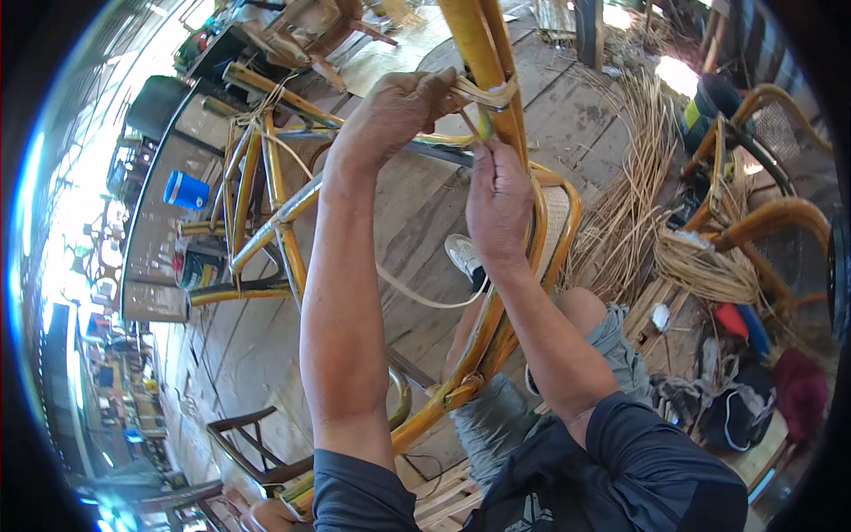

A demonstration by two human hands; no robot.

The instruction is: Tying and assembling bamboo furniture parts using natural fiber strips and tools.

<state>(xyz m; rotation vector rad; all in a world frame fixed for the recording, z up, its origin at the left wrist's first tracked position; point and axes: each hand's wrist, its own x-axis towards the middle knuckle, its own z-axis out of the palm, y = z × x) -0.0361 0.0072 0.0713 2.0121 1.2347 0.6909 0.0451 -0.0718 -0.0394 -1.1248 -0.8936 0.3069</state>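
Observation:
A yellow-brown rattan chair frame (479,40) stands between my arms, its poles running from the top of the view down toward my lap. Pale cane strip (492,96) is wrapped around two poles at a joint. My left hand (399,111) is closed at the left side of this wrapping, its fingers gripping the cane strip. Just below, my right hand (501,199) pinches a thin length of strip against the pole, thumb and fingers pressed together. A loose pale strip (425,303) hangs in a curve behind my forearms. Part of its run is hidden by my left arm.
Long loose cane strands (620,195) lie on the wooden floor to the right, beside a coiled bundle (709,266). More rattan frames (275,204) stand at left, near a blue container (186,189). Another curved frame (767,217) stands at far right.

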